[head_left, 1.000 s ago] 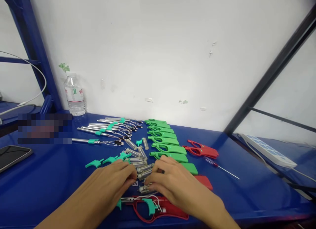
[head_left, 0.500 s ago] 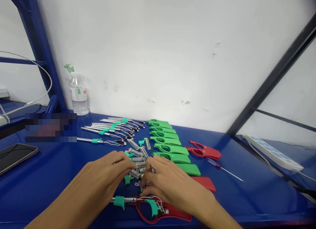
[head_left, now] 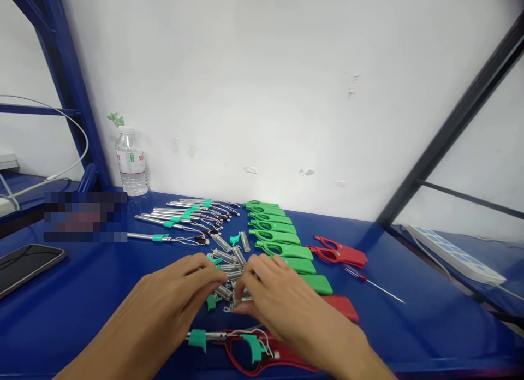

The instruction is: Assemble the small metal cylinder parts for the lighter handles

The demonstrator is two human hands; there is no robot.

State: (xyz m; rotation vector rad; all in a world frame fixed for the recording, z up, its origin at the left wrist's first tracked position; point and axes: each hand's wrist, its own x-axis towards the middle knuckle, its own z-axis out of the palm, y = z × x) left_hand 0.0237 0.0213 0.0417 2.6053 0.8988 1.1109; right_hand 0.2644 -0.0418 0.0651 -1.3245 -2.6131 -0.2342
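Note:
My right hand reaches into a pile of small clear fuel tanks, thumb and index finger closed around one clear fuel tank that is mostly hidden. Opposite it, my left hand has its fingers drawn together at the pile's left side; what they hold, if anything, is hidden. Green triggers lie among the tanks. Below the hands is an open red lighter shell, partly covered by my right forearm. Across its left end lies a metal lighter tube with a green trigger and white wires.
Several metal tubes with wires lie at the back left. Green lighter shells form a column right of the pile. Beyond are red shells and a screwdriver. A bottle, phone and power strip stand around.
My right hand's fingertips have moved slightly up into the tank pile and closed more tightly. The left hand stays nearly in place. The whole view has shifted a little.

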